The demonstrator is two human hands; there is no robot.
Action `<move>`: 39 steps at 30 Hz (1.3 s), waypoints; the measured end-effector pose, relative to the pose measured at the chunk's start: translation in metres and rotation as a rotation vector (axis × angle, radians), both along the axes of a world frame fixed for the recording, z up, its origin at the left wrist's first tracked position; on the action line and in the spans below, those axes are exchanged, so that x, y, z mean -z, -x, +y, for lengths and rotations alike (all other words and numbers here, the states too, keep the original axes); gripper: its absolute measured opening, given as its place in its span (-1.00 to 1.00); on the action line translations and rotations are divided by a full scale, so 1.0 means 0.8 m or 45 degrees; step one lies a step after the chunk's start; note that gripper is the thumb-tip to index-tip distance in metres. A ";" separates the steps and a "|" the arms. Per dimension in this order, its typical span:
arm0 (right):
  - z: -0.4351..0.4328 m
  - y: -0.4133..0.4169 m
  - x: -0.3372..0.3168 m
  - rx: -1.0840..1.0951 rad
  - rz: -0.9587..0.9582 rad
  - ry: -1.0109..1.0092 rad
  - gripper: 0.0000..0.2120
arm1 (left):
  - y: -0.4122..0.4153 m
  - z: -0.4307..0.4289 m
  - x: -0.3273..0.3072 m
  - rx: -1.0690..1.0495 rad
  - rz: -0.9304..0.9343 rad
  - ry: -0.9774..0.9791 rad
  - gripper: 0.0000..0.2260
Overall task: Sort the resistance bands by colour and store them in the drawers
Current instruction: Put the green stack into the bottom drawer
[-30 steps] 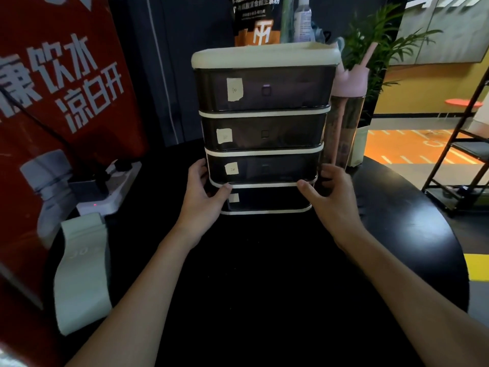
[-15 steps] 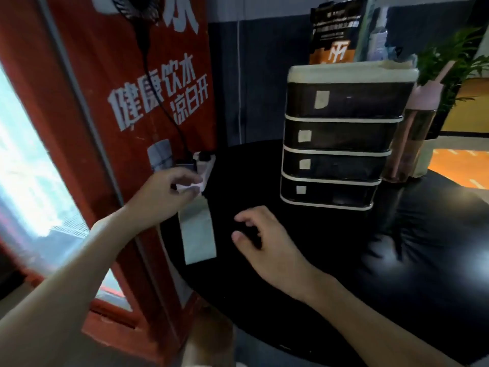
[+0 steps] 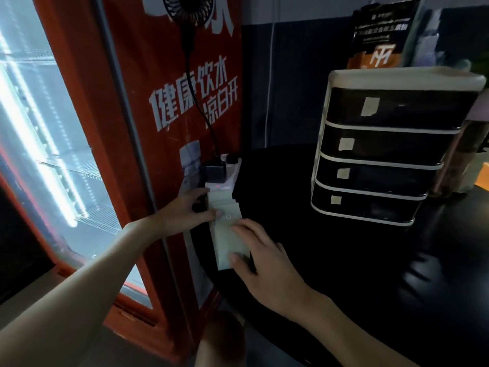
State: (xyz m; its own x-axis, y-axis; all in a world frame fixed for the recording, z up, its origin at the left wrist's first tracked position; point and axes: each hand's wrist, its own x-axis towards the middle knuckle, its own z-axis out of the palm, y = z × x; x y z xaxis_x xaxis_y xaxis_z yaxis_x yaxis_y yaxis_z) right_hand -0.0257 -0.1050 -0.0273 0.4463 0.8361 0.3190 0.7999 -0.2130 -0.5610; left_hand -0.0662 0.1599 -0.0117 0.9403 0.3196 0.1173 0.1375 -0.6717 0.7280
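Head: four shut drawers (image 3: 383,160), contents hidden.

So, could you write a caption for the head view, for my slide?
Left hand and right hand touch the pale bands at the table edge; drawers shut.

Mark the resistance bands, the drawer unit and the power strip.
resistance bands (image 3: 224,243): head view, bare pale face of the top band.
drawer unit (image 3: 383,147): head view, dark front of the second drawer from the top.
power strip (image 3: 229,178): head view, white casing near its red light.
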 end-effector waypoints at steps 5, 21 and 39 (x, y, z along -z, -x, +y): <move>0.001 -0.002 0.001 -0.001 -0.004 -0.007 -0.54 | -0.004 -0.005 0.005 -0.039 -0.015 0.103 -0.36; 0.001 0.001 0.000 0.024 0.021 0.006 -0.53 | -0.008 -0.019 -0.011 0.033 -0.145 0.205 -0.44; 0.000 -0.005 -0.004 0.045 0.429 -0.165 -0.45 | 0.002 -0.052 -0.039 -0.010 -0.348 0.670 -0.54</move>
